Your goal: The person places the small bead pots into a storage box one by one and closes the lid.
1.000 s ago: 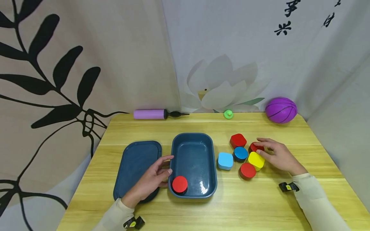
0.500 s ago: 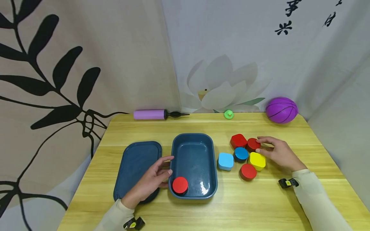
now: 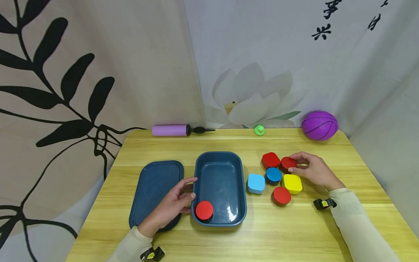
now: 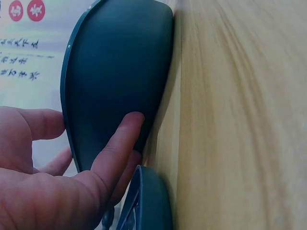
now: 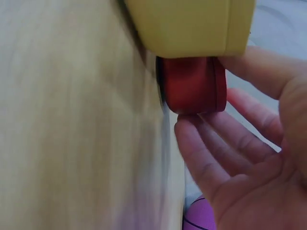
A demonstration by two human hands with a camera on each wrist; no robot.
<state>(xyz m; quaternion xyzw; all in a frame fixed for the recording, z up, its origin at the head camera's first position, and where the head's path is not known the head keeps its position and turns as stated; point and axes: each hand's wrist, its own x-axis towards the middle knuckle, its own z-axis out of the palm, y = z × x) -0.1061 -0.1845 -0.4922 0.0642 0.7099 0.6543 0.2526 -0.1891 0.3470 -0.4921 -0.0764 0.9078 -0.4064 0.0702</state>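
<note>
A dark blue rectangular container (image 3: 236, 189) stands on the table with a small round red box (image 3: 204, 210) in its near left corner. My left hand (image 3: 173, 203) rests against the container's left wall, its fingers fairly straight; in the left wrist view the fingers (image 4: 117, 151) touch the outer side and rim. My right hand (image 3: 315, 170) pinches another round red box (image 3: 287, 163) at its right side. The right wrist view shows thumb and fingertips against this red box (image 5: 192, 86), partly behind a yellow box (image 5: 192, 26).
Around the right hand stand a red square box (image 3: 270, 160), a blue round box (image 3: 273, 175), a light blue box (image 3: 256, 183) and a red round box (image 3: 280, 196). The blue lid (image 3: 157, 193) lies left. A purple pump (image 3: 170, 130), green duck (image 3: 259, 130) and purple ball (image 3: 319, 125) line the back.
My right hand has shifted slightly away from me, its fingers now round the red box, which has moved a little away from the yellow box. The left hand stays put.
</note>
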